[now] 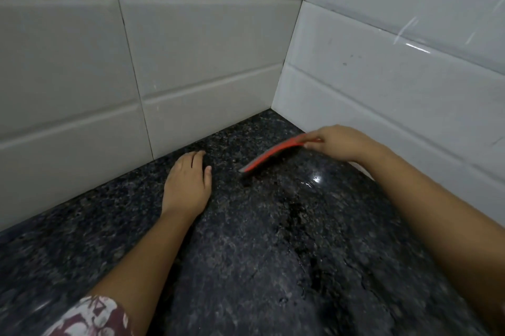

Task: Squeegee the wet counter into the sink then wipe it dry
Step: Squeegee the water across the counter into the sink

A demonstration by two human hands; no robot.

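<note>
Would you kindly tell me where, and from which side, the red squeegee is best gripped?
Probably at its right end, from the right, where the right hand pinches it now. The squeegee is a long thin strip tilted with its lower edge on the counter, so that raised end is free; the left hand lies flat near the other end.

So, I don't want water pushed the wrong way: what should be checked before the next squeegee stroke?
1. Right hand grips squeegee: ok.
2. Blade tip on counter: ok; full contact cannot tell.
3. Left hand flat on counter, apart from blade: ok.
4. Wet patch on blade's near side: ok.
5. Sink direction: cannot tell, out of view.
6. Drying cloth ready: cannot tell, none in view.
</note>
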